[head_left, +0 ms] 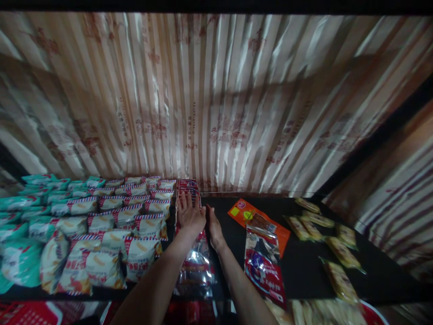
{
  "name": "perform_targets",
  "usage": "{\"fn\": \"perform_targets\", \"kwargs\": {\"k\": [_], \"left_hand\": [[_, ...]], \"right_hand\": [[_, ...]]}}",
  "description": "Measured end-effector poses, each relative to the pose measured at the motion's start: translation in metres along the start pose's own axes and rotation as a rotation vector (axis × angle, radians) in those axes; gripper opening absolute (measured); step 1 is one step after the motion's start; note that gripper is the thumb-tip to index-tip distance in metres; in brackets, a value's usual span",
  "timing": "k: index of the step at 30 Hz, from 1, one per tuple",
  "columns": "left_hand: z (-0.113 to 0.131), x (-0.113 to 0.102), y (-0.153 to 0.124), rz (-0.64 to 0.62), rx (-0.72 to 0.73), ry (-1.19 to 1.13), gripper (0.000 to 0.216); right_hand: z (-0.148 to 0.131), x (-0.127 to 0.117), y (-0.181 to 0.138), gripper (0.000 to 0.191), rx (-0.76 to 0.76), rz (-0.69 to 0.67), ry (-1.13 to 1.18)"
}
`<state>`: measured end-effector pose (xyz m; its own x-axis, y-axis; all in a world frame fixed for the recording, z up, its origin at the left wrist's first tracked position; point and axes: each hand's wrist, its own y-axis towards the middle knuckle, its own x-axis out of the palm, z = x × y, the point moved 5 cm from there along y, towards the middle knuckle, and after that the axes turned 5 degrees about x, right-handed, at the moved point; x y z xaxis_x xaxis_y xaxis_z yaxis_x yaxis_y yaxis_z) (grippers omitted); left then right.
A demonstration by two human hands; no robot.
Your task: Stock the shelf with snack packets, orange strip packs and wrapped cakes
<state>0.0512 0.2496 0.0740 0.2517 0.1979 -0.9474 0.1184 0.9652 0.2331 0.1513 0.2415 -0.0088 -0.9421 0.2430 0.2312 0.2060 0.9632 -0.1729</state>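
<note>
A row of red packs (195, 266) runs near to far across the middle of the black shelf (301, 266). The left hand (190, 214) lies on its far part, fingers flat and slightly spread. The right hand (215, 230) is edge-on just right of the row, fingers straight and together; whether it touches the packs I cannot tell.

White bags (104, 266) crowd close along the row's left side, with teal bags (23, 262) farther left. To the right, past a bare strip, a red pouch (264, 262) overlaps an orange pack (252, 212). Yellow packs (341, 253) lie scattered farther right. A pleated curtain (237, 67) closes the far side. The left forearm hides part of the row.
</note>
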Motion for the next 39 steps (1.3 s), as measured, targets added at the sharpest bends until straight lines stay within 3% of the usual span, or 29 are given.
{"fn": "perform_targets", "kwargs": {"k": [11,25,39], "left_hand": [[-0.006,0.027,0.008,-0.025,-0.083,0.013,0.053],[-0.005,0.029,0.005,-0.086,-0.129,-0.019,0.056],[-0.011,0.032,0.006,-0.095,-0.118,-0.018,0.057]], "right_hand": [[-0.001,0.011,0.005,0.082,0.055,0.022,0.031],[-0.009,0.015,-0.004,0.076,0.080,0.036,-0.017],[-0.007,0.019,-0.003,0.081,0.051,0.028,-0.071]]}}
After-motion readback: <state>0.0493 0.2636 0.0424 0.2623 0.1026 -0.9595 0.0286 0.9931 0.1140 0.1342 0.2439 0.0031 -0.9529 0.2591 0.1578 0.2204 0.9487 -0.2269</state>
